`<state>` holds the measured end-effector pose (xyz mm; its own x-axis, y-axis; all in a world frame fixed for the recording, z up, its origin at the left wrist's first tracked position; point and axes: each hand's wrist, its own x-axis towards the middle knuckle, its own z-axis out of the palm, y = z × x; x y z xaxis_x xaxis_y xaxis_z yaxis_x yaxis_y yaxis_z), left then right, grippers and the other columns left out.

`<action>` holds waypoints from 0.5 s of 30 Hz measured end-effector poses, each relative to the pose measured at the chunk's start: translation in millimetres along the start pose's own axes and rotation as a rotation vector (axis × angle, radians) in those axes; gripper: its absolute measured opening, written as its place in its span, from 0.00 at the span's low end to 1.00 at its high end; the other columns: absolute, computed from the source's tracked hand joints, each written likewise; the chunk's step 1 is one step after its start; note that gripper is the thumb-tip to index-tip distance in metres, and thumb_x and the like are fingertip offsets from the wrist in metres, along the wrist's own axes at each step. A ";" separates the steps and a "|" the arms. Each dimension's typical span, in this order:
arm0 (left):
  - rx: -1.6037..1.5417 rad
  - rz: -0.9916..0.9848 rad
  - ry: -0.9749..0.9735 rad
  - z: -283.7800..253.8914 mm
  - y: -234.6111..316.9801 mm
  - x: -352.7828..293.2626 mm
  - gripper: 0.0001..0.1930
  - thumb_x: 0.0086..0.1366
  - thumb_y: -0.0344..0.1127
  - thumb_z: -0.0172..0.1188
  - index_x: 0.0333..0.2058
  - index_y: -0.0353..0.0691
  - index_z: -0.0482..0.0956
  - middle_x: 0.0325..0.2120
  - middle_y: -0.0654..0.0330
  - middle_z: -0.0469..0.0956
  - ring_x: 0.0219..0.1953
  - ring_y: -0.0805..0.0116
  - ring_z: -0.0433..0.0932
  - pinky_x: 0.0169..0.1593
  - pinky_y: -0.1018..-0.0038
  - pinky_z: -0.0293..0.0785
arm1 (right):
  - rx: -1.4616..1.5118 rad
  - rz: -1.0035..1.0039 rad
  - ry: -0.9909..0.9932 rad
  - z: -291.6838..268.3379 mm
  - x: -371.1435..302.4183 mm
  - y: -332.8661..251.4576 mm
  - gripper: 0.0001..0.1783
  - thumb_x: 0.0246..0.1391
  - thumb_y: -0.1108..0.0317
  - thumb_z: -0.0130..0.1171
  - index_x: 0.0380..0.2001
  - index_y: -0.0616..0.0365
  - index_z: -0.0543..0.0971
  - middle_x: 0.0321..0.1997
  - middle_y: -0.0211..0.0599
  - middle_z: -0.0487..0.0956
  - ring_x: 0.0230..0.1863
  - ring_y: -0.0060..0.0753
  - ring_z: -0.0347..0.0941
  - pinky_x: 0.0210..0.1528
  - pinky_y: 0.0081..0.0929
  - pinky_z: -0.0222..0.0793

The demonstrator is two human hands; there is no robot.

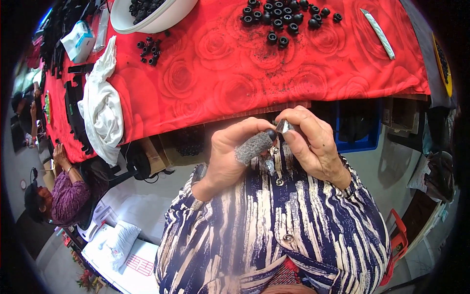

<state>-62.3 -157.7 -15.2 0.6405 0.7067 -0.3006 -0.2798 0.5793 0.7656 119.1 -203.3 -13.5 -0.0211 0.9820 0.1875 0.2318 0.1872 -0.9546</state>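
In front of my chest, my left hand (223, 154) pinches a small black rounded knob (270, 134). A grey fuzzy wrap (254, 147) covers its thumb. My right hand (313, 147) meets it at the fingertips, closed on a small shiny blade-like piece (283, 126) whose edge is close to the knob. The fingers hide much of both pieces. Beyond my hands, a red rose-patterned tablecloth (215, 83) carries a spread of black knobs (278, 22) with dark crumbs below them, and a smaller cluster of black parts (149, 50) to the left.
A white bowl (166, 19) of black parts stands at the far left. Near it lie a white cloth (102, 108), black strips (76, 110) and a small box (79, 41). A slim white tool (378, 34) lies far right. Another person (71, 196) sits at the left; a blue crate (360, 142) is under the table.
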 end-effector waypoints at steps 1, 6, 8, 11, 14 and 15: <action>-0.002 0.007 -0.003 0.1 0.0 -0.3 0.11 0.60 0.24 0.58 0.43 0.33 0.77 0.35 0.63 0.76 0.36 0.80 0.74 0.37 0.85 0.70 | -0.021 -0.014 -0.015 -0.6 0.9 -0.3 0.11 0.53 0.75 0.53 0.39 0.67 0.71 0.29 0.46 0.73 0.29 0.44 0.73 0.30 0.33 0.67; 0.006 -0.013 0.006 0.8 0.7 -1.4 0.12 0.60 0.23 0.58 0.43 0.32 0.76 0.37 0.62 0.76 0.36 0.80 0.74 0.38 0.84 0.70 | -0.035 -0.036 -0.009 0.9 0.9 0.9 0.11 0.51 0.76 0.54 0.39 0.67 0.72 0.28 0.46 0.73 0.27 0.44 0.72 0.29 0.33 0.66; -0.002 -0.021 0.015 0.8 0.2 -1.6 0.12 0.59 0.23 0.58 0.43 0.32 0.76 0.37 0.62 0.76 0.36 0.80 0.74 0.38 0.84 0.71 | -0.048 -0.038 -0.031 -0.2 1.6 -0.5 0.11 0.51 0.76 0.55 0.39 0.67 0.72 0.28 0.46 0.72 0.27 0.44 0.72 0.29 0.33 0.66; 0.009 -0.023 0.024 -0.2 -0.8 -1.2 0.12 0.59 0.23 0.58 0.44 0.32 0.76 0.37 0.63 0.76 0.36 0.80 0.74 0.38 0.84 0.71 | -0.052 -0.025 -0.033 -0.5 1.2 -0.1 0.11 0.50 0.76 0.55 0.39 0.67 0.72 0.28 0.46 0.72 0.27 0.44 0.72 0.28 0.33 0.66; -0.021 -0.029 0.013 -1.1 -1.2 -1.7 0.12 0.59 0.22 0.58 0.44 0.33 0.76 0.37 0.63 0.76 0.35 0.80 0.74 0.38 0.84 0.70 | -0.057 -0.028 -0.033 -0.3 0.8 0.5 0.12 0.50 0.76 0.55 0.39 0.67 0.72 0.28 0.46 0.73 0.27 0.44 0.72 0.28 0.33 0.66; -0.022 -0.037 0.020 -0.8 -0.8 -1.8 0.12 0.59 0.22 0.58 0.44 0.33 0.76 0.37 0.63 0.76 0.35 0.80 0.74 0.38 0.84 0.70 | -0.057 -0.027 -0.034 -0.4 0.8 0.9 0.12 0.50 0.76 0.55 0.39 0.67 0.72 0.28 0.46 0.73 0.27 0.44 0.72 0.28 0.33 0.66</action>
<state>-63.8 -159.1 -15.7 0.6362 0.6927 -0.3396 -0.2723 0.6135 0.7412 119.7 -202.4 -14.1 -0.0606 0.9771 0.2038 0.2858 0.2126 -0.9344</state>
